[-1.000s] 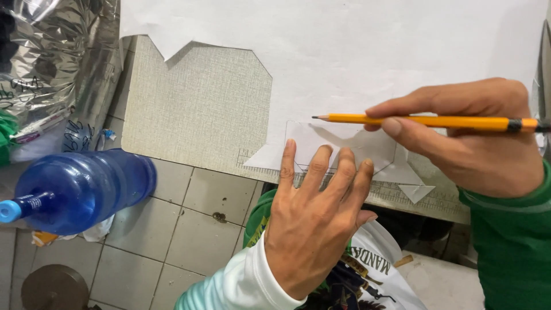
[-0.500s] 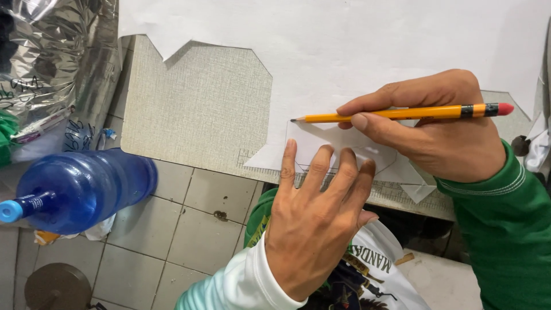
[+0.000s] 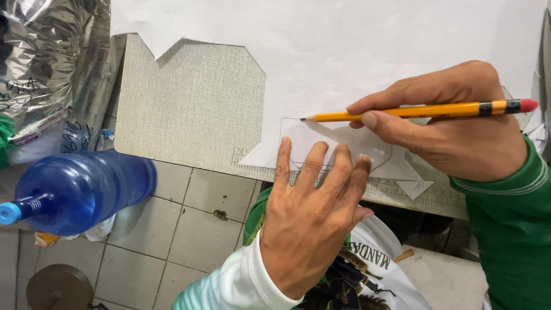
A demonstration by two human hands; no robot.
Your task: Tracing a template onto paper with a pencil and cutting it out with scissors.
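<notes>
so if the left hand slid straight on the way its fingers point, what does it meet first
Likely the yellow pencil held by the right hand. The left hand presses a white paper template, fingers aimed up-table; depth between them is unclear.

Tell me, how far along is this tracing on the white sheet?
Done: the white sheet already has shapes cut from its edge. In hand: the left hand pins a small template flat while the right hand holds the pencil tip at its upper left corner. Left: no finished outline shows yet.
</notes>
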